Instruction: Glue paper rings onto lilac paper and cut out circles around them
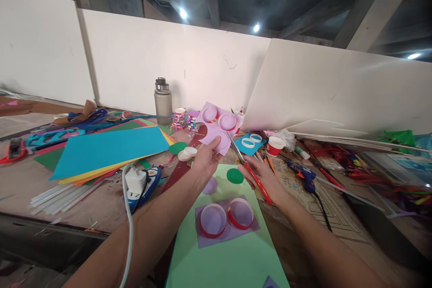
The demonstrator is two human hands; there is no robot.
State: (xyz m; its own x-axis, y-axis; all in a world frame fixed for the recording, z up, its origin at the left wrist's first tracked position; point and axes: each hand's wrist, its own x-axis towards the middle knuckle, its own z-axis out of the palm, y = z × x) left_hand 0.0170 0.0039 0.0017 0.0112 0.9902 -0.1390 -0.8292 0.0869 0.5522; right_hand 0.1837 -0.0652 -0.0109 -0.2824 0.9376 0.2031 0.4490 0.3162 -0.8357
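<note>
The left hand pinched the lower edge of a pale purple sheet, thumb on the near face and fingers behind it, and held it lifted off the desk and tilted toward the far edge. The right hand was closed round the red handles of a pair of scissors, whose blades ran up and to the left and met the sheet's right side, just below the lower of two rings. To cut well here, the left hand would probably have to turn the sheet into the blades rather than let the scissors chase the curve, keeping the grip close to the cut so the thin stock did not flop, and the blades would need to stay just outside the ring's red band without nicking it. The sheet looked matte and slightly bent, and it carried two shallow round rings with red and white rims standing on its upper part; a faint circular outline showed lower down near the thumb. Below the hands, toward the near edge, a light green sheet lay flat with a darker purple piece on it bearing two more such rings, and a small green disc lay just beside the right hand. Farther out toward the left edge lay a stack of coloured paper.
</note>
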